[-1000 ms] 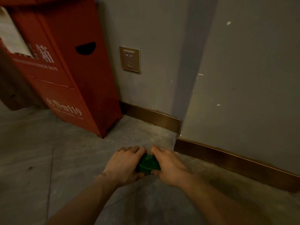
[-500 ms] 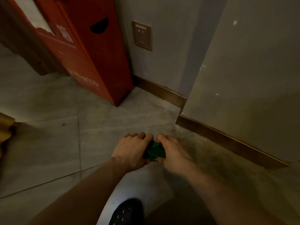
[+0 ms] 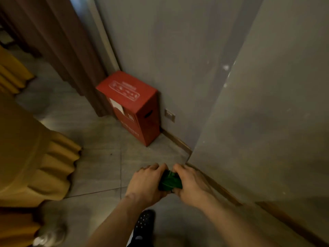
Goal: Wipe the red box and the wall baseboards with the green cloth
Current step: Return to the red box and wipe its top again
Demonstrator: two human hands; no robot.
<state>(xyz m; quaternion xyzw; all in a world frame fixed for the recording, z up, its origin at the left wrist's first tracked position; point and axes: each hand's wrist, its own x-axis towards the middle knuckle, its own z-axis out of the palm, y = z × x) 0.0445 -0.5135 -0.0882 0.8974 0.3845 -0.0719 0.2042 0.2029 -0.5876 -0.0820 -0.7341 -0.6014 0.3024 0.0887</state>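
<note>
The green cloth (image 3: 170, 181) is bunched up between both of my hands, held above the floor. My left hand (image 3: 146, 184) grips its left side and my right hand (image 3: 191, 185) grips its right side. The red box (image 3: 131, 106) stands upright on the floor against the grey wall, well beyond my hands. A brown baseboard (image 3: 175, 140) runs from the box to the wall corner. A second baseboard (image 3: 219, 187) runs along the near wall, just right of my right hand.
A yellow ribbed pedestal (image 3: 33, 157) fills the left side. A dark brown curtain (image 3: 62, 45) hangs behind the box. A wall socket (image 3: 169, 114) sits right of the box. My black shoe (image 3: 144, 227) rests on the grey tiled floor (image 3: 99, 157).
The view has risen and pulled back from the floor, so the red box now looks smaller and farther. Both hands still hold the cloth together.
</note>
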